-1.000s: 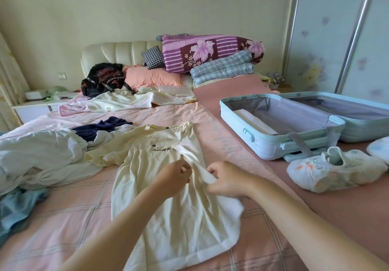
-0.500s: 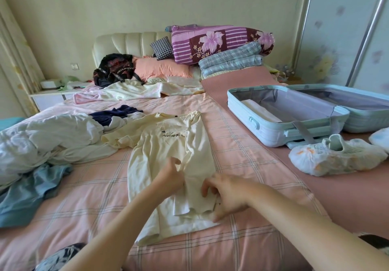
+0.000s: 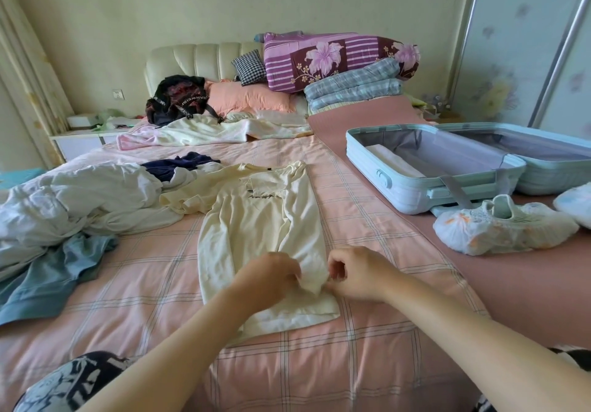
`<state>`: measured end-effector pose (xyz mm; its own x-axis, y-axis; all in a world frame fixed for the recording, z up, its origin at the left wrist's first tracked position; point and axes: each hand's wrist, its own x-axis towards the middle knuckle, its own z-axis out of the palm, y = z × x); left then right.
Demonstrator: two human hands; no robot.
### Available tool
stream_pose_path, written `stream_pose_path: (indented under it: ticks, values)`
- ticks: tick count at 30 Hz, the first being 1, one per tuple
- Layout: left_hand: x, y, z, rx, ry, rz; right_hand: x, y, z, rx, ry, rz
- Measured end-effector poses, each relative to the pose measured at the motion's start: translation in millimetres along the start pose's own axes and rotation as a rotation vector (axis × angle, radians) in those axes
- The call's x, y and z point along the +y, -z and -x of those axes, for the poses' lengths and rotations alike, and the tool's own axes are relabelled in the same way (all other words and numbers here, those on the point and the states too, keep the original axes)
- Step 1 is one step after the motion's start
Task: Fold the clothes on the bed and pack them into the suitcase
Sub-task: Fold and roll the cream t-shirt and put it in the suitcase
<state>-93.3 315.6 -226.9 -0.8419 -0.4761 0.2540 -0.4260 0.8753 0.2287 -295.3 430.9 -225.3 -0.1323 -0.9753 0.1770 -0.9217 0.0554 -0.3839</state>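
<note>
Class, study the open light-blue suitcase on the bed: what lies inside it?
In the suitcase, the near half holds a white folded item at its left, on grey lining. The far half shows only lining; its wall hides the floor.

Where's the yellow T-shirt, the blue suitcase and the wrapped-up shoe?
Pale yellow cotton T-shirt (image 3: pixel 256 219): head view, middle of its body.
Light blue hard-shell suitcase (image 3: pixel 411 189): head view, near side wall.
White sneaker in a thin plastic cover (image 3: pixel 499 229): head view, its side.
</note>
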Motion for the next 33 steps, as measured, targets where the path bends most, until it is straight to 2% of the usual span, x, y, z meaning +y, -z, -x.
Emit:
stream_pose_path:
  ticks: [3,6,8,12,15,17,19,20,23,27,29,32,33]
  values:
    - [-4.2,8.9,0.7,0.053,0.075,0.141,3.5,-7.4,2.5,0.011,0.018,0.135]
    - [1.4,15.4,2.7,0.074,0.036,0.203,2.1,-8.6,0.0,0.096,0.069,0.142]
    - [3.3,19.4,2.2,0.031,-0.015,0.176,3.0,2.8,0.8,0.091,0.067,0.118]
    - [15.9,14.8,9.3,-0.242,-0.142,0.136,5.4,25.6,12.0,-0.218,-0.035,0.356]
    - [24.0,1.2,12.8,-0.247,-0.138,0.078,3.1,23.0,18.7,-0.301,-0.124,0.377]
    - [21.6,0.2,10.1,-0.182,-0.117,-0.068,3.6,19.0,19.2,-0.229,-0.096,0.366]
    - [17.4,2.8,6.4,-0.17,-0.07,-0.233,5.7,15.9,17.5,-0.061,0.028,0.333]
    - [16.7,3.4,5.2,-0.169,-0.032,-0.227,6.3,14.1,16.8,-0.013,0.101,0.305]
    - [21.9,-0.2,3.6,-0.09,0.053,-0.005,3.4,6.7,15.4,-0.045,0.225,0.281]
    - [38.6,5.7,1.8,0.066,0.079,0.328,4.9,12.5,12.7,-0.126,0.101,0.165]
    - [46.9,5.7,3.6,-0.027,0.077,0.369,13.4,20.9,12.2,-0.154,0.046,0.139]
    - [51.6,3.0,8.9,-0.424,0.06,0.316,24.2,27.5,15.2,-0.131,0.016,0.123]
    - [50.7,3.4,8.5,-0.495,0.044,0.315,25.2,26.5,16.6,-0.13,0.018,0.116]
